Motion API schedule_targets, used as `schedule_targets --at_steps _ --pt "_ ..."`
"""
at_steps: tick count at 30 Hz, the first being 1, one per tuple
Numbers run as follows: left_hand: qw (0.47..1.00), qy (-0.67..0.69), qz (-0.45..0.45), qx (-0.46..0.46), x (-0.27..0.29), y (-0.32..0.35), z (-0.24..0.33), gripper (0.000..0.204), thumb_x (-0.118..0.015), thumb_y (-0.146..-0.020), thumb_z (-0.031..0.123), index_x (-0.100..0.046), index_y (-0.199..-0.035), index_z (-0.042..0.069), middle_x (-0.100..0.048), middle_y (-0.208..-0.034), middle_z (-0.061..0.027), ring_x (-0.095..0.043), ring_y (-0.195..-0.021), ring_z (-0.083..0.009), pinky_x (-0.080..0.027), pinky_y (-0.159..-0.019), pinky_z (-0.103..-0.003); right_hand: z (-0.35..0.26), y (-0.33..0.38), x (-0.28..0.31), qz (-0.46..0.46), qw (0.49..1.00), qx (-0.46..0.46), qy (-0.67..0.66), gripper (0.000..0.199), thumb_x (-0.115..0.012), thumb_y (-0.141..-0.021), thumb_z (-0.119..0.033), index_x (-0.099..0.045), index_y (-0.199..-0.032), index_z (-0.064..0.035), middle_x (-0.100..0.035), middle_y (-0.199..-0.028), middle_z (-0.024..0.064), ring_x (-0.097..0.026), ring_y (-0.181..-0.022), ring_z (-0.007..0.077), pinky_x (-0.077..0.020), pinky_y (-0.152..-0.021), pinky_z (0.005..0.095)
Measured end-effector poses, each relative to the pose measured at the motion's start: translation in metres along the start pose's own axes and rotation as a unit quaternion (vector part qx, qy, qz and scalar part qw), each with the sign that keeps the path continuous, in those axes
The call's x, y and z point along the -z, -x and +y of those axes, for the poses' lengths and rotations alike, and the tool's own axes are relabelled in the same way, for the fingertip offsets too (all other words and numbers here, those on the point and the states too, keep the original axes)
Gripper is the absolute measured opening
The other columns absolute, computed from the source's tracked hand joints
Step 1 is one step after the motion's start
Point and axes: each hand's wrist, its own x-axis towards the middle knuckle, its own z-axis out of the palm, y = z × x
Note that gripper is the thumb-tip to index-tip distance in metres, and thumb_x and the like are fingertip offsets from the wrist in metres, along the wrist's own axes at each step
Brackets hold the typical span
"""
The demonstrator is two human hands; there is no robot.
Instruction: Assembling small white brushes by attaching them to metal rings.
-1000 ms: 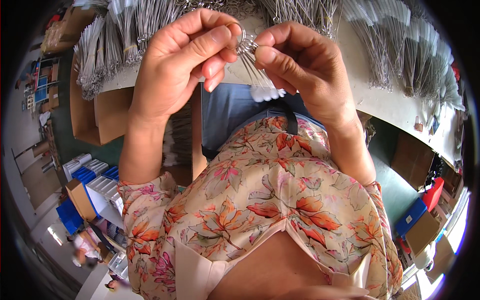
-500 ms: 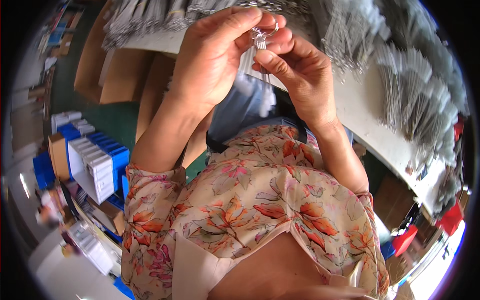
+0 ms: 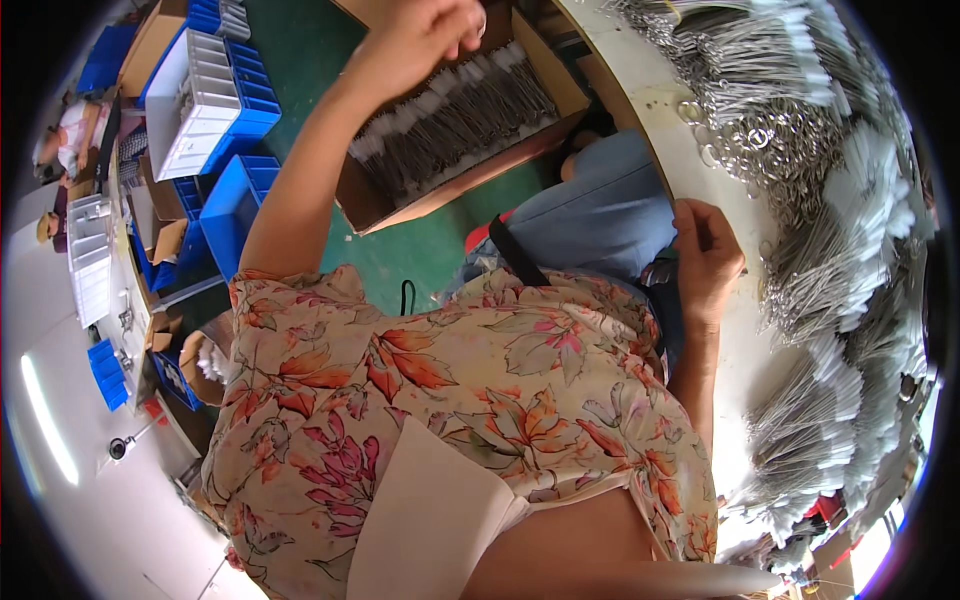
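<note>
Head view, the only one: the left hand [image 3: 425, 40] hangs over an open carton [image 3: 550, 70] beside the table. Its fingers are curled together and cut partly by the upper edge; a small pale thing shows at the fingertips, but I cannot tell if they grip it. The right hand [image 3: 708, 250] is at the table [image 3: 735, 200] edge, fingers bent inward, with thumb and forefinger near each other; whether something is between them, I cannot tell.

The wire brushes [image 3: 460, 105] with white ends lie in rows inside the carton. More brush bundles [image 3: 805, 400] lie on the table to the right, around a heap of metal rings [image 3: 755, 135].

In my judgement, anything released from the left hand too near the carton rim may fall on the floor, because the eyes see this hand only partly. The brushes on the table overlap closely, so pulling one could drag its neighbours, and their wire loops could catch among the rings.

By count: two hands, one carton with brushes under the left hand, one ring heap. The brushes and the rings are many and too tangled to count exactly; the bundles run together, so their number also is not certain.
</note>
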Motion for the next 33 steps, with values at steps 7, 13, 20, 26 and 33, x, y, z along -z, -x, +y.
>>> schedule_targets --at_steps 7,13,20,26,33 --pt "0.947 -0.246 -0.205 0.022 -0.134 0.027 -0.113 0.016 -0.047 -0.085 0.016 -0.055 -0.09 0.004 -0.061 -0.081 -0.0169 -0.059 -0.075 -0.0351 -0.047 -0.067 -0.042 0.002 0.009 0.026 0.027 0.991 0.097 0.09 0.004 -0.064 -0.077 -0.002 -0.064 -0.081 -0.0022 -0.059 -0.066 0.0039 -0.053 -0.05 0.0078 -0.0402 -0.046 0.0215" --pt "0.933 -0.255 -0.248 -0.057 -0.159 -0.029 -0.15 0.019 -0.051 -0.079 0.016 -0.059 -0.092 0.004 -0.062 -0.085 -0.02 -0.06 -0.086 -0.0364 -0.046 -0.076 -0.046 -0.023 0.01 0.004 0.028 0.989 0.048 0.138 0.004 -0.066 -0.075 -0.004 -0.065 -0.079 -0.0037 -0.057 -0.064 0.0032 -0.053 -0.053 0.0087 -0.0404 -0.049 0.0221" --pt "0.97 -0.236 -0.059 0.024 -0.22 -0.013 -0.17 0.025 -0.06 -0.077 0.024 -0.064 -0.091 0.003 -0.063 -0.088 -0.0181 -0.06 -0.088 -0.0311 -0.044 -0.085 -0.039 -0.014 0.005 0.008 0.044 0.99 0.052 0.123 0.004 -0.066 -0.074 -0.002 -0.064 -0.077 -0.0042 -0.057 -0.064 0.0039 -0.052 -0.051 0.0093 -0.0394 -0.047 0.0224" --pt "0.976 -0.06 0.143 0.151 -0.181 0.003 -0.144 0.02 -0.052 -0.083 0.021 -0.065 -0.092 0.009 -0.064 -0.092 -0.013 -0.062 -0.082 -0.0314 -0.049 -0.07 -0.038 -0.025 -0.002 0.03 -0.03 0.997 0.043 0.063 0.006 -0.063 -0.074 0.001 -0.063 -0.077 -0.0032 -0.059 -0.066 0.0072 -0.055 -0.052 0.0118 -0.0428 -0.048 0.0239" --pt "0.897 0.109 0.382 -0.191 -0.023 -0.127 0.08 0.019 -0.051 -0.091 0.015 -0.061 -0.095 0.0 -0.064 -0.095 -0.0062 -0.059 -0.085 -0.0139 -0.045 -0.079 -0.026 -0.04 -0.006 0.08 -0.156 0.979 0.101 -0.089 0.007 -0.065 -0.076 -0.003 -0.065 -0.083 -0.0025 -0.062 -0.074 0.0064 -0.058 -0.061 0.014 -0.0451 -0.051 0.0249"
